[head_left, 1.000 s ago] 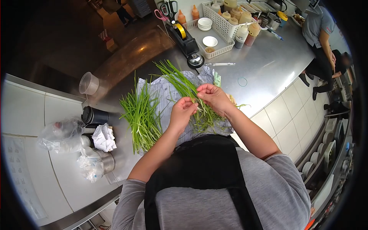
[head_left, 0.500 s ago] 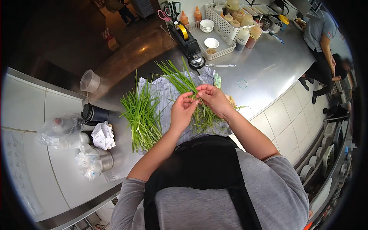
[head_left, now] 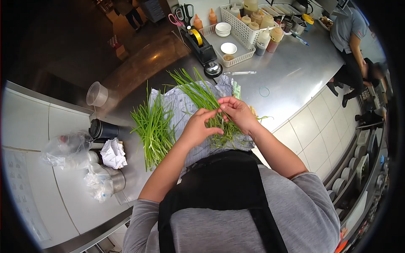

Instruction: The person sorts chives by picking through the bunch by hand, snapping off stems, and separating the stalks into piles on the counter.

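Long green chives [head_left: 192,90] lie on a crumpled sheet of grey printed paper [head_left: 179,114], fanning out beyond my hands. My right hand [head_left: 239,115] is closed in a pinch over their lower ends, seemingly on chive stalks, though the fingertips hide most of what they grip. Thumb and fingers of my left hand [head_left: 199,128] are spread apart, its index fingertip meeting the right fingertips. To the left rests a larger pile of chives [head_left: 156,139]. Loose trimmings [head_left: 225,137] lie under and in front of my hands.
A tape dispenser [head_left: 201,49], call bell [head_left: 213,68] and pen [head_left: 239,73] stand or lie beyond the paper. White baskets [head_left: 238,59] hold sauce bottles and small dishes. On the left are a dark lidded cup [head_left: 103,128] and plastic bags [head_left: 65,149]. A person [head_left: 350,36] stands at right.
My left hand has opened from a pinch, its thumb moving down and away from the fingers. My right hand stays pinched at nearly the same place. The view has shifted slightly.
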The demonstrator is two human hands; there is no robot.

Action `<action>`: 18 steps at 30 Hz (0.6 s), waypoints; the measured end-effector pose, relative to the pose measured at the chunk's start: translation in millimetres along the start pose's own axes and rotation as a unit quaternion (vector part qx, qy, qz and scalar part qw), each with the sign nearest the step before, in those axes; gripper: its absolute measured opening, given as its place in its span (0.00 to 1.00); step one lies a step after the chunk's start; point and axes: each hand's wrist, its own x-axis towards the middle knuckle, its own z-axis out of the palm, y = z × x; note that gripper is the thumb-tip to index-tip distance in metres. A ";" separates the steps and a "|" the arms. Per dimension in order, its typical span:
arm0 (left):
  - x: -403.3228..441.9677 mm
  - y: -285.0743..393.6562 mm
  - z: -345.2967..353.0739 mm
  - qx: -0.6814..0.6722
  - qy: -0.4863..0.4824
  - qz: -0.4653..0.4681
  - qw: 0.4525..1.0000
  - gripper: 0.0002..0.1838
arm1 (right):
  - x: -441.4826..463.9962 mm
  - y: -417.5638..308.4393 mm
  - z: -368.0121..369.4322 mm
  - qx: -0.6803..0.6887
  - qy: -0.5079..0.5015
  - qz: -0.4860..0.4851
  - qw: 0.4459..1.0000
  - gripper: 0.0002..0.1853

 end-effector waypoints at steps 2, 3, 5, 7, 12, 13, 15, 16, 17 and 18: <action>4.7 -6.0 7.7 -0.185 0.027 -0.070 0.980 0.19 | -3.1 0.8 2.9 0.000 -0.012 0.008 1.000 0.09; 7.7 -4.3 8.3 -0.364 0.055 -0.136 0.920 0.18 | -4.7 1.5 4.6 0.000 -0.024 0.015 1.000 0.09; 11.4 -0.9 5.1 -0.385 0.081 -0.156 0.906 0.16 | -6.2 1.5 10.6 -0.001 -0.035 0.016 0.999 0.10; 15.1 -6.6 2.5 -0.399 0.112 -0.179 0.892 0.10 | -7.7 2.5 15.1 -0.002 -0.045 0.015 0.999 0.11; 12.0 -9.4 -15.9 -0.482 0.190 -0.179 0.836 0.09 | -23.6 3.7 21.2 -0.035 -0.089 0.074 0.993 0.10; 10.4 -10.6 -20.8 -0.492 0.207 -0.169 0.829 0.10 | -26.6 6.2 22.1 -0.037 -0.091 0.075 0.992 0.10; 4.7 -4.1 -30.3 -0.505 0.236 -0.161 0.814 0.11 | -33.4 14.8 24.8 -0.064 -0.108 0.085 0.988 0.09; 0.4 -3.2 -35.4 -0.506 0.239 -0.160 0.813 0.11 | -35.7 20.7 26.0 -0.066 -0.111 0.085 0.988 0.09; -5.6 -4.5 -42.2 -0.513 0.256 -0.152 0.805 0.10 | -37.3 28.8 27.0 -0.084 -0.133 0.098 0.983 0.08; -12.4 -7.5 -49.2 -0.519 0.273 -0.143 0.797 0.10 | -37.9 36.0 27.6 -0.101 -0.155 0.111 0.976 0.08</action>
